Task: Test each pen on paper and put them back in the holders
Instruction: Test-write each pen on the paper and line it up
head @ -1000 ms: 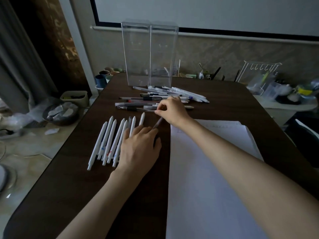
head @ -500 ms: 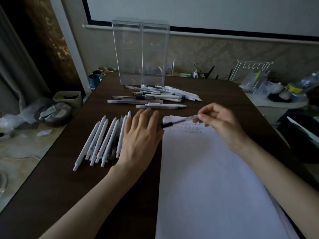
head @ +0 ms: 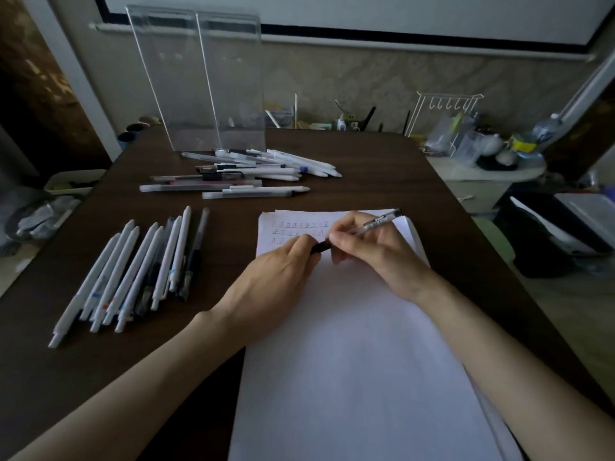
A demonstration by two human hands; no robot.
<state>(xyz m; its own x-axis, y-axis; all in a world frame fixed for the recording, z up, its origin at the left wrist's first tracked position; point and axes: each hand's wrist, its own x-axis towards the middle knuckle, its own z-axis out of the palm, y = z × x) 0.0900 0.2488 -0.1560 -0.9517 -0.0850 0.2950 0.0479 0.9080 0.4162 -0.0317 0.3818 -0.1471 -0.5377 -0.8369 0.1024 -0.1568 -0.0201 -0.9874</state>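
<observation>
A clear-barrelled pen [head: 376,225] with a black cap end lies across the top of the white paper [head: 359,344]. My right hand [head: 372,252] grips its barrel. My left hand [head: 273,284] pinches the black cap end [head: 320,247]. Rows of small written marks [head: 293,231] show at the paper's top left. A row of white and dark pens [head: 139,271] lies left of the paper. A loose pile of pens [head: 246,174] lies farther back. Two tall clear holders [head: 199,81] stand upright at the table's far edge.
The dark wooden table [head: 83,361] has edges near on both sides. A white wire rack [head: 446,118] and cluttered items sit on a low white stand at the right. Cups and small containers [head: 133,134] stand beyond the far left corner.
My left hand left the pen row and moved right onto the paper, taking the pen's black end. My right hand brought the pen down closer over the written marks.
</observation>
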